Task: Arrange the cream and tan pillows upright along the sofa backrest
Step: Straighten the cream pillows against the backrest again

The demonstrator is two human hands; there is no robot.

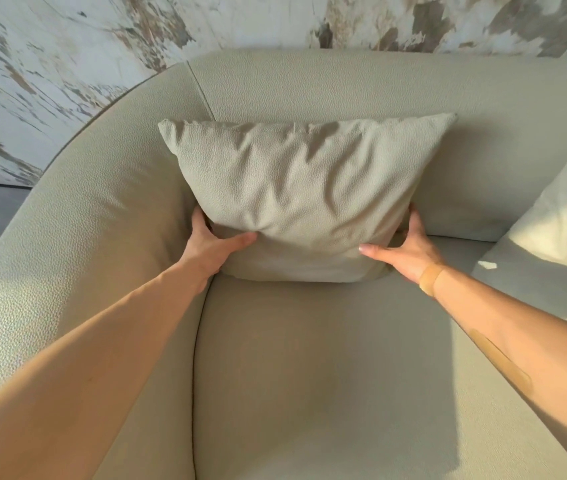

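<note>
While both arms reach forward, I note the tan pillow (304,199) standing upright on the sofa seat (327,375), leaning against the backrest (344,88) near the curved left armrest. My left hand (211,245) has its grip closed on the pillow's lower left corner; my right hand (408,251) clasps the lower right corner. A cream pillow (566,220) lies at the right edge, well apart.

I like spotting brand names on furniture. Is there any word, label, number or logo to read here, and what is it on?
None: no readable text anywhere.
The tan pillow held by the left hand and right hand shows plain fabric.
The sofa backrest and cream pillow show no tag.
The wall bears only mottled patches.
</note>
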